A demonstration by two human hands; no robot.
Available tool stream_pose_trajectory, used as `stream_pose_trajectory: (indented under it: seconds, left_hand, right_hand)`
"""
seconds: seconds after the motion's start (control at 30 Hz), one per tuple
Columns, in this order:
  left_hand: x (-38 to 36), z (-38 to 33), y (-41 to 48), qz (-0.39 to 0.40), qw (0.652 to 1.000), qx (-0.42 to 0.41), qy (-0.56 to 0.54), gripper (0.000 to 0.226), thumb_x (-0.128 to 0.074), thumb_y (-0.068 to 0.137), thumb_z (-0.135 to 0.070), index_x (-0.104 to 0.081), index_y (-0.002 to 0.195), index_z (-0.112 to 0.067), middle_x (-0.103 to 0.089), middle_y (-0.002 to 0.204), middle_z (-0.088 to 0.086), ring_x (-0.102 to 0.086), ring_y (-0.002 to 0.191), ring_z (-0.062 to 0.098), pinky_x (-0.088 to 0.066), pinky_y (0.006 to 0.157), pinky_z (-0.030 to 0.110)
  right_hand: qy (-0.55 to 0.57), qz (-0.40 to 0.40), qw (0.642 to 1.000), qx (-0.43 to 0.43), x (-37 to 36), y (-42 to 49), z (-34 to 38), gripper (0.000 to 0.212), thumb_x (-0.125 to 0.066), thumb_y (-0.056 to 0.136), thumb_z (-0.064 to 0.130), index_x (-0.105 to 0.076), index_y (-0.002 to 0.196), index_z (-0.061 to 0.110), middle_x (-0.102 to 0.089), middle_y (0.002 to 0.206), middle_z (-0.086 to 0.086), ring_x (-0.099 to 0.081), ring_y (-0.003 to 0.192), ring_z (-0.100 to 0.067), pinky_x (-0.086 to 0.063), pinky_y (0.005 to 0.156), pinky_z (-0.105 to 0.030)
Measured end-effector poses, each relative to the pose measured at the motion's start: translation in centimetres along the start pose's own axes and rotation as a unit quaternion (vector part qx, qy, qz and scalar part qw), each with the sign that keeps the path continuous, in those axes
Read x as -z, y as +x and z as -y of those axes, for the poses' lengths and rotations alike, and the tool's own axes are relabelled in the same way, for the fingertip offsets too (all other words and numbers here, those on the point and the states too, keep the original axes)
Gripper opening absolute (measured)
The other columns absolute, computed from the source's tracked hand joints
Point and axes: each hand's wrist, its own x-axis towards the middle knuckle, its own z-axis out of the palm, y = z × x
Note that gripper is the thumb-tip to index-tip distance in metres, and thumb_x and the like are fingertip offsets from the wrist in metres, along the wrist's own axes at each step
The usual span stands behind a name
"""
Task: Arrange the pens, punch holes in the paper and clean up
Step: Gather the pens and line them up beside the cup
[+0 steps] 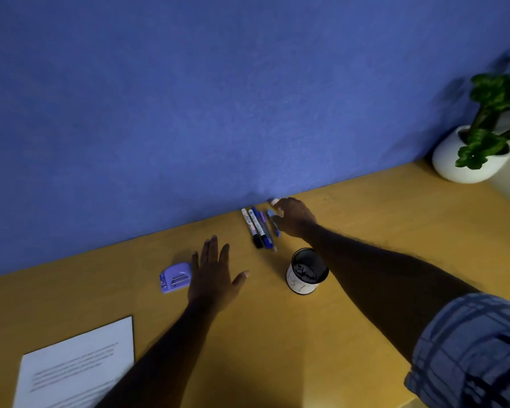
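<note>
Several pens [258,228] lie side by side on the wooden desk [380,219] close to the blue wall. My right hand [293,216] reaches over their right end, and its fingers curl round a blue pen [273,220]. My left hand [215,272] rests flat with spread fingers beside a purple hole punch [174,278], partly covering its right side. A printed sheet of paper [77,366] lies at the near left. An empty pen cup [306,272] stands upright just below the pens.
A white pot with a green plant [477,148] stands at the far right corner against the wall. My right sleeve [468,348] is rolled up at the lower right.
</note>
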Motion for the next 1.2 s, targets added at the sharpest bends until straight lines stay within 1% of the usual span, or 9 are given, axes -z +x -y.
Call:
stream_pose_trajectory:
  seconds: [0.1, 0.2, 0.27, 0.33, 0.43, 0.57, 0.73, 1.0, 1.2]
  left_hand:
    - [1.1, 0.8, -1.4, -0.016, 1.0, -0.002, 0.01, 0.086, -0.036, 0.088, -0.072, -0.018, 0.154, -0.019, -0.002, 0.165, 0.011, -0.001, 0.152, 0.027, -0.01, 0.121, 0.05]
    - [2.0, 1.9, -3.2, -0.029, 0.999, -0.002, 0.021, 0.086, -0.035, 0.088, -0.073, -0.022, 0.153, -0.019, -0.005, 0.165, 0.011, -0.003, 0.152, 0.028, -0.011, 0.121, 0.051]
    - [2.5, 2.7, -4.3, -0.033, 0.999, 0.0, 0.021, 0.086, -0.034, 0.087, -0.074, -0.023, 0.153, -0.02, -0.007, 0.165, 0.011, -0.003, 0.152, 0.028, -0.01, 0.121, 0.051]
    - [2.8, 3.5, -5.6, -0.043, 0.999, 0.002, 0.033, 0.086, -0.031, 0.087, -0.076, -0.025, 0.152, -0.02, -0.008, 0.165, 0.011, -0.004, 0.152, 0.027, -0.009, 0.12, 0.051]
    - [2.9, 4.9, -7.7, -0.053, 0.998, 0.001, 0.038, 0.089, -0.031, 0.085, -0.078, -0.027, 0.152, -0.02, -0.01, 0.164, 0.011, -0.007, 0.152, 0.027, -0.01, 0.119, 0.052]
    - [2.0, 6.5, -10.3, -0.037, 0.998, 0.01, 0.047, 0.092, -0.031, 0.083, -0.08, -0.027, 0.152, -0.02, -0.01, 0.164, 0.013, -0.008, 0.152, 0.029, -0.01, 0.12, 0.053]
    - [0.4, 8.1, -13.9, -0.016, 0.998, 0.025, 0.05, 0.093, -0.028, 0.083, -0.081, -0.024, 0.153, -0.021, -0.009, 0.164, 0.013, -0.007, 0.152, 0.03, -0.01, 0.12, 0.054]
    - [-1.2, 10.1, -18.5, 0.014, 0.997, 0.059, 0.053, 0.09, -0.028, 0.086, -0.078, -0.02, 0.155, -0.021, -0.003, 0.165, 0.011, 0.0, 0.153, 0.027, -0.006, 0.122, 0.052]
    - [-1.0, 12.4, -22.9, 0.002, 0.987, 0.147, 0.058, 0.089, -0.03, 0.086, -0.077, -0.023, 0.154, -0.02, -0.005, 0.165, 0.011, -0.003, 0.153, 0.027, -0.007, 0.121, 0.053]
  right_hand:
    - [0.001, -0.002, 1.0, 0.014, 0.2, -2.4, 1.0, 0.048, -0.062, 0.088, 0.026, -0.054, 0.134, 0.015, -0.06, 0.129, -0.012, -0.056, 0.117, -0.029, -0.051, 0.084, -0.037]
    - [-0.016, 0.011, 0.999, 0.038, 0.0, -5.1, 2.1, 0.04, -0.063, 0.088, 0.029, -0.057, 0.124, 0.013, -0.059, 0.128, -0.01, -0.057, 0.111, -0.028, -0.054, 0.082, -0.038]
    - [-0.027, 0.016, 0.998, 0.057, -0.4, -6.7, 2.7, 0.046, -0.064, 0.088, 0.032, -0.056, 0.127, 0.011, -0.054, 0.135, -0.01, -0.052, 0.123, -0.03, -0.051, 0.089, -0.039]
    - [-0.039, 0.011, 0.996, 0.082, -0.8, -8.5, 3.3, 0.059, -0.063, 0.09, 0.037, -0.047, 0.141, 0.012, -0.045, 0.148, -0.011, -0.038, 0.139, -0.031, -0.044, 0.104, -0.041]
    - [-0.08, -0.003, 0.988, 0.134, -1.5, -11.0, 4.0, 0.066, -0.064, 0.09, 0.042, -0.043, 0.144, 0.011, -0.04, 0.153, -0.011, -0.031, 0.145, -0.029, -0.036, 0.114, -0.043]
    - [-0.134, -0.002, 0.974, 0.185, -3.3, -14.2, 4.4, 0.069, -0.063, 0.09, 0.044, -0.037, 0.147, 0.016, -0.031, 0.157, -0.009, -0.025, 0.147, -0.029, -0.027, 0.118, -0.044]
    - [-0.137, 0.033, 0.976, 0.164, -6.5, -18.1, 4.7, 0.076, -0.064, 0.089, 0.044, -0.028, 0.152, 0.02, -0.022, 0.162, -0.009, -0.019, 0.149, -0.029, -0.02, 0.12, -0.047]
    - [-0.138, 0.103, 0.966, 0.191, -10.9, -21.6, 5.8, 0.078, -0.065, 0.088, 0.044, -0.027, 0.152, 0.02, -0.021, 0.162, -0.008, -0.021, 0.149, -0.027, -0.019, 0.12, -0.043]
    - [-0.121, 0.147, 0.944, 0.269, -13.2, -21.9, 9.4, 0.076, -0.062, 0.09, 0.045, -0.027, 0.153, 0.018, -0.02, 0.163, -0.008, -0.019, 0.15, -0.025, -0.019, 0.121, -0.04]
